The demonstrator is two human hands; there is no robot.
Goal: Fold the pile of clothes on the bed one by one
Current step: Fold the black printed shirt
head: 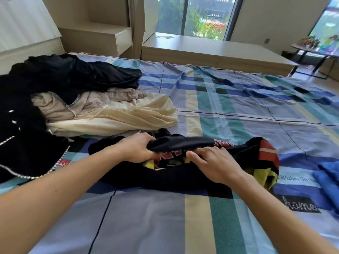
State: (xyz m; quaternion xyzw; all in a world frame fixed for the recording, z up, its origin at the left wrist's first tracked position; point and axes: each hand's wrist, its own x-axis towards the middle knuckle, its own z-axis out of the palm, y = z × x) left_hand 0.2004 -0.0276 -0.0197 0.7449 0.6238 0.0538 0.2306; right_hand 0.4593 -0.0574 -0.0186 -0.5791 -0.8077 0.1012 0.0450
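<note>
A black garment with red and yellow print (183, 173) lies bunched on the plaid bed sheet (229, 99) in front of me. My left hand (136, 149) grips a raised black fold of it at its left end. My right hand (214, 162) rests on the garment's middle, thumb toward that fold, fingers bent over the cloth. To the left sits the pile of clothes (77, 99): black pieces on top and at the side, beige and cream ones beneath.
A blue cloth (328, 178) lies at the bed's right edge. Beyond the bed stand a low wooden platform (211, 50), a bedside shelf (102, 37) and a small table (315, 50) by the windows.
</note>
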